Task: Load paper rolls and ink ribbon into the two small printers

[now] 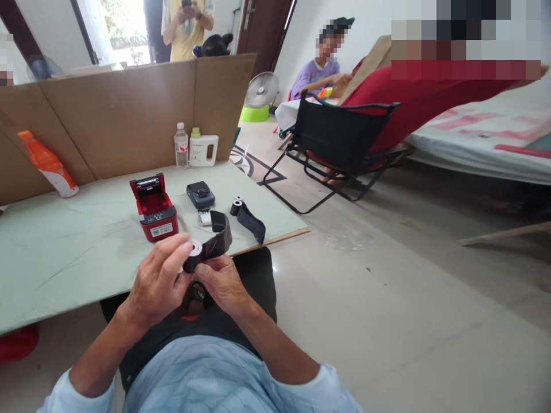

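My left hand (158,281) and my right hand (219,282) together hold a small paper roll (194,252) wrapped in black film, just above my lap at the table's near edge. A loose strip of the black film (218,235) curls up from it. Both hands have their fingers closed round the roll. On the pale green table (64,246) stand a red printer (154,210) with its lid up, a dark blue device (200,194), a small white roll (205,217) and another black-wrapped roll (248,217).
A cardboard wall (129,109) lines the table's back, with an orange bottle (47,163), a water bottle (181,145) and a white jug (203,148) along it. To the right stands a black folding chair (340,143); people sit and stand behind it.
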`<state>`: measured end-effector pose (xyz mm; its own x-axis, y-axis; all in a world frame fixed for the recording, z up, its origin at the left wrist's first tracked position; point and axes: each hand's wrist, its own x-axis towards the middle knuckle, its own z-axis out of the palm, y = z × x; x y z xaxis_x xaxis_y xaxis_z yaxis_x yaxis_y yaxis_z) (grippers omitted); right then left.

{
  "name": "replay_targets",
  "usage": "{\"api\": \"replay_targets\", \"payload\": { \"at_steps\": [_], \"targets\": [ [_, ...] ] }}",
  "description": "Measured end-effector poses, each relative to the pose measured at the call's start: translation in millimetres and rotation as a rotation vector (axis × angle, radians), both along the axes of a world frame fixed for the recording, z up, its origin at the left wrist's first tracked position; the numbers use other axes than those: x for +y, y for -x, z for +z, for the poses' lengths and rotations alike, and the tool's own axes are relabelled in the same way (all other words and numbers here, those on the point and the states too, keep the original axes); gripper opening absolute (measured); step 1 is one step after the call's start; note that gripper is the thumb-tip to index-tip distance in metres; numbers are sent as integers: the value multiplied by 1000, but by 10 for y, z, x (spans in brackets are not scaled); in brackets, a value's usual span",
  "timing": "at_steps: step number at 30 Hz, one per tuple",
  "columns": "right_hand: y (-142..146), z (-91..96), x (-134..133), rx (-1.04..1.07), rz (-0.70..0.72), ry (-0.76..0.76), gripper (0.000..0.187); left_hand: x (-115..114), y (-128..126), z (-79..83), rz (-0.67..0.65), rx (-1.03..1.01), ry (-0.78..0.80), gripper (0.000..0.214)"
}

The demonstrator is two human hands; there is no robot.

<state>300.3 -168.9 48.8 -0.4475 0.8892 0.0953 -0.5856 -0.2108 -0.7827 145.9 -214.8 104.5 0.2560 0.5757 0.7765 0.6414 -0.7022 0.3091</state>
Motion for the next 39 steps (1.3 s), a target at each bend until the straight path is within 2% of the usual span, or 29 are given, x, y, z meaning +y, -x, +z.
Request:
{"api": "replay_targets", "payload": {
  "at_steps": [2,4,8,10,14,18,20,22,26,29,32,35,39],
  "targets": [
    [-66,33,31,-37,-26,-44,36,-48,-1,-14,23,-161,182,70],
    [-140,87,61,-64,-56,-122,32,-85,14,-19,-22,-374,424,77],
    [-279,162,117,-168,-41,-319,21,-66,45,-8,-298,-810,866,70],
    [-331,167,152,-217,-20,-400,21,-27,34,-14,-364,-947,987,64],
    [-400,197,221,-293,-1,-547,25,24,-25,-75,-356,-1100,1088,58],
    [-413,245,220,-333,-13,-577,31,33,-47,-126,-373,-1170,1088,64],
    [-378,200,184,-334,-55,-505,34,37,-40,-126,-343,-1130,1015,68],
    [-317,96,139,-275,-65,-361,35,38,-31,-115,-277,-1037,882,71],
    [-191,-100,60,-49,151,-71,50,19,-10,-95,-177,-786,637,71],
    [-141,-93,20,29,316,41,57,1,11,-88,-138,-600,527,67],
    [-110,-22,-20,85,386,95,54,-6,29,-76,-154,-485,488,69],
    [-81,14,-54,128,368,105,51,-4,48,-47,-187,-446,478,75],
    [-80,20,-81,82,325,118,48,6,94,40,-153,-347,506,79]
  ]
}}
